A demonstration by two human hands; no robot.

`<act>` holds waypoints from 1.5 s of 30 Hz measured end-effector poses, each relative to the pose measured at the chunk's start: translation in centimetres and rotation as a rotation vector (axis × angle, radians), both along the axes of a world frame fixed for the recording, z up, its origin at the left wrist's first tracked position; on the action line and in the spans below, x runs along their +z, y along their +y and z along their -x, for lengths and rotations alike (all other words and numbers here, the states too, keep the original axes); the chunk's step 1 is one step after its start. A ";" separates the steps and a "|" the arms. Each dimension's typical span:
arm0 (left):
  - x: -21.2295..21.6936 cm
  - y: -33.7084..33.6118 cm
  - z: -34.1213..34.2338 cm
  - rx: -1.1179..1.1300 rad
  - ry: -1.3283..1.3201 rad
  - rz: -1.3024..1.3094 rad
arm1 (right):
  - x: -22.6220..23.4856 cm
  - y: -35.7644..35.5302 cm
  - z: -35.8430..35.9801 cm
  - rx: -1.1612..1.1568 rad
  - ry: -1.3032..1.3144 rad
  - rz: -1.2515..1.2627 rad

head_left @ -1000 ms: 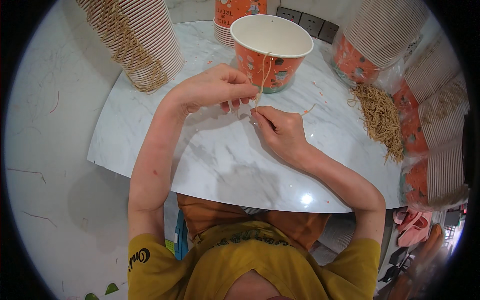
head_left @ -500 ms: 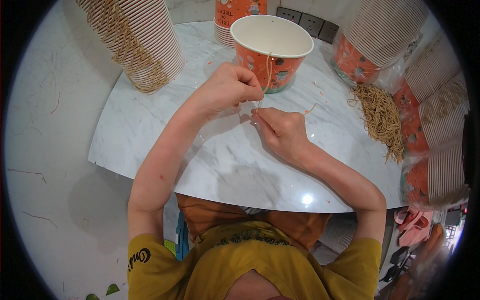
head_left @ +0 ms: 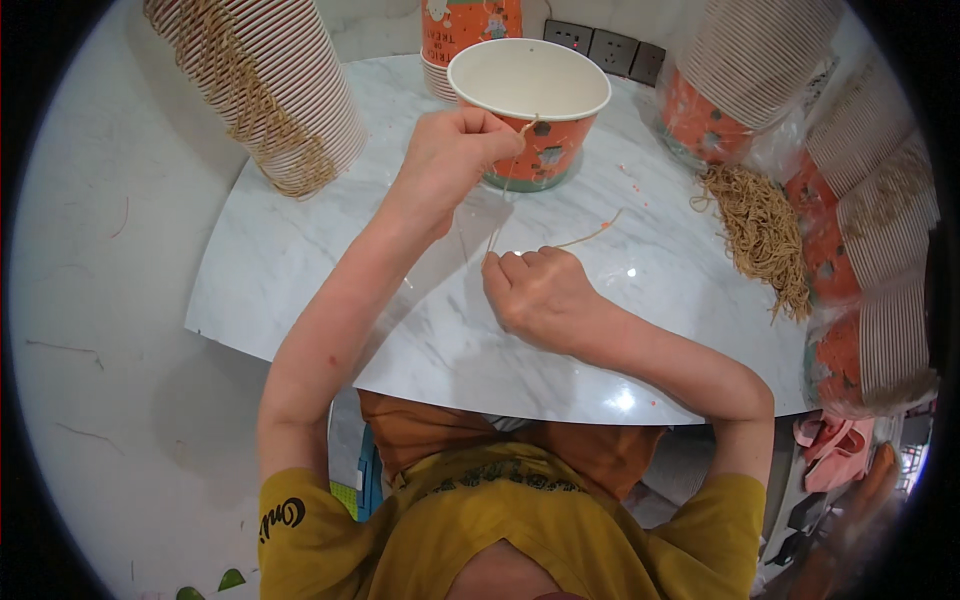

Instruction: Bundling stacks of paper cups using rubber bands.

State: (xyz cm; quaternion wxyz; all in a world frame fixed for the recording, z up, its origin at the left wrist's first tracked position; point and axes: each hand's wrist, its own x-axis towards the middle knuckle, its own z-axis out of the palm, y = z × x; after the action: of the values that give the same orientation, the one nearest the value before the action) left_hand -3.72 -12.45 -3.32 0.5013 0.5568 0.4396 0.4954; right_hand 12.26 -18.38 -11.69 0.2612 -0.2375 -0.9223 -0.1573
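An orange paper bucket (head_left: 560, 150) with a white inside and a green base stands upright on the marble-patterned table. A thin tan cord (head_left: 508, 185) runs from near its rim down between my hands. My left hand (head_left: 455, 160) pinches the cord's upper part in front of the bucket's side. Lower and nearer to me, my right hand (head_left: 540, 300) is closed in a fist round the cord. A loose cord end sticks out past its knuckles to the right. Where the cord joins the bucket is partly hidden by my left fingers.
At the back left leans a tall stack of buckets (head_left: 290, 90) with cord loops down its side. A heap of tan cords (head_left: 755, 235) lies at the right, beside plastic-wrapped bucket stacks (head_left: 890, 340). Another orange stack (head_left: 470, 30) and black sockets (head_left: 610, 50) are behind.
My hands have drawn apart: the left went up towards the rim, the right came down towards me and curled into a fist. The cord between them is now stretched.
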 end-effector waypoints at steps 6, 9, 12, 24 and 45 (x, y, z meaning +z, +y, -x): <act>-0.2 0.8 -0.5 0.024 0.074 -0.046 | 0.8 -2.4 0.8 -0.014 -0.200 -0.022; 0.3 0.7 -1.0 0.078 0.119 -0.075 | 1.4 -3.1 0.8 -0.006 -0.228 -0.020; 0.9 0.3 -1.5 0.148 0.011 -0.004 | 1.6 -3.5 0.7 0.014 -0.292 -0.068; 0.3 1.0 0.0 0.027 0.004 0.076 | 1.1 -3.0 0.9 0.104 -0.051 0.067; -3.1 -1.5 -4.4 0.135 0.567 -1.033 | 13.8 -0.5 -4.8 0.313 0.770 1.437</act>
State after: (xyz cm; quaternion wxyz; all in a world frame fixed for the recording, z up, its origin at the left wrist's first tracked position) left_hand 0.66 -13.92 -6.43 -0.0042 0.8100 0.2927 0.5081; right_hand 17.08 -18.86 2.14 0.3622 -0.2527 -0.6664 0.6007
